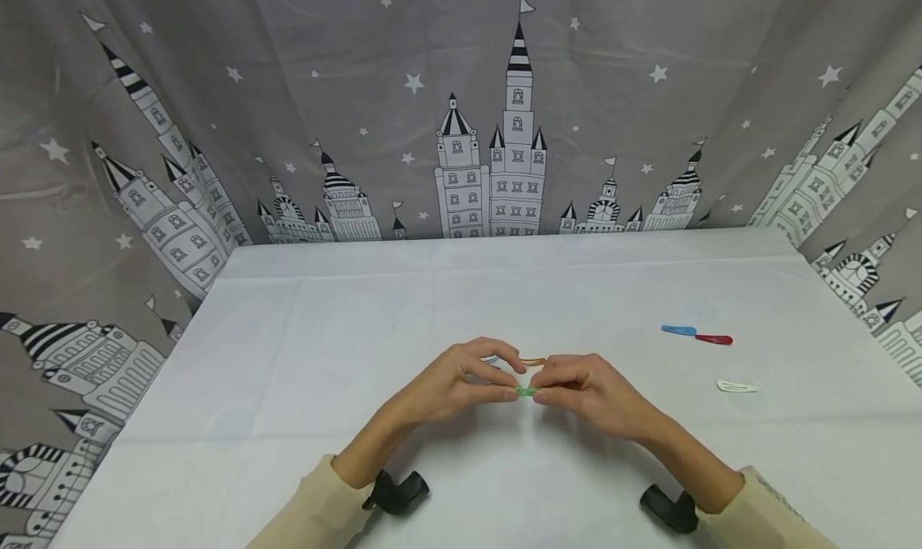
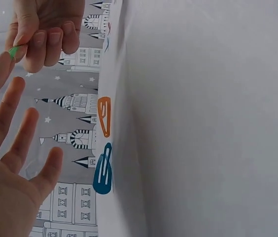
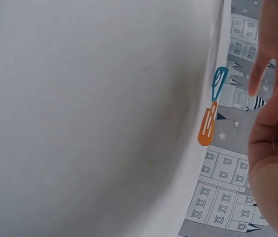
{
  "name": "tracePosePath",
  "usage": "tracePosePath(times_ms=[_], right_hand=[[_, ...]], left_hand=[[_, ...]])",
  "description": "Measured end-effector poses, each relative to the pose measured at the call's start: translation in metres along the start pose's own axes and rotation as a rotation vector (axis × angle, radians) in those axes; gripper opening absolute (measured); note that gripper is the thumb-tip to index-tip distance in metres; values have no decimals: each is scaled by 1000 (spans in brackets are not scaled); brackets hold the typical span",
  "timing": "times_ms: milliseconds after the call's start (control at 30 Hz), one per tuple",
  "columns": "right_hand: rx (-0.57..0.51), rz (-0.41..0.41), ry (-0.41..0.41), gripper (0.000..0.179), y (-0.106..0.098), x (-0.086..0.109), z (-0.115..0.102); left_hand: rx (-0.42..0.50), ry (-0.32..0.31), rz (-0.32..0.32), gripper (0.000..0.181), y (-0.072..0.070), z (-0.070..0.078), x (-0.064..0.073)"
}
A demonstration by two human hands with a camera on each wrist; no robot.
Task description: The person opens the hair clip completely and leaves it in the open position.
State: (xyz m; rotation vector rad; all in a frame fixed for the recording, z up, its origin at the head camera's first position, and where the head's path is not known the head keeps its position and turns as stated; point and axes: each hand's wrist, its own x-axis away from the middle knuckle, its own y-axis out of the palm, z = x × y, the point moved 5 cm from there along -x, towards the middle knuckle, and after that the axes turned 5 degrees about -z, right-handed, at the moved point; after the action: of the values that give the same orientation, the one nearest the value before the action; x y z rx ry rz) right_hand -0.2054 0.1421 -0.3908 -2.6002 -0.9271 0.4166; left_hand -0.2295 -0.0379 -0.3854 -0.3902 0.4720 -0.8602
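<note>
A small green snap hair clip (image 1: 527, 391) is held up between the two hands, mostly covered by fingertips. My left hand (image 1: 464, 381) pinches its left end, the other fingers spread apart in the left wrist view. At its right end, my right hand (image 1: 594, 393) pinches the clip between thumb and fingers, with its remaining fingers curled in. Just behind the hands on the table lie an orange hair clip (image 2: 104, 116) and a teal-blue hair clip (image 2: 103, 169), end to end. Fingers partly hide both in the head view.
To the right on the white-covered table (image 1: 302, 325) a blue hair clip (image 1: 679, 330) and a red hair clip (image 1: 714, 339) lie end to end. A pale green hair clip (image 1: 737, 386) lies nearer. A grey castle-print curtain (image 1: 346, 69) hangs behind the table.
</note>
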Motion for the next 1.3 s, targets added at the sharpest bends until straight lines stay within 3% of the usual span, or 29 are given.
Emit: tracePosePath(times_ms=[267,667,967,1167,1300], right_hand=[[6,29,35,12,3,1,1],[41,73,146,29,6,-1,2],[48,143,210,23,6,-2,4],[149,149,201,19,9,-5,3],[212,157,198,17,11,-8,2]], left_hand=[[-102,-5,53,7,-3,1,3],[-123,-126,155,6,-7,-6,8],[-169,-155,158,4,-10,-8,10],[-232,-180,132,4,-13,-8,11],[-326,-176,90,5,-16,-7,10]])
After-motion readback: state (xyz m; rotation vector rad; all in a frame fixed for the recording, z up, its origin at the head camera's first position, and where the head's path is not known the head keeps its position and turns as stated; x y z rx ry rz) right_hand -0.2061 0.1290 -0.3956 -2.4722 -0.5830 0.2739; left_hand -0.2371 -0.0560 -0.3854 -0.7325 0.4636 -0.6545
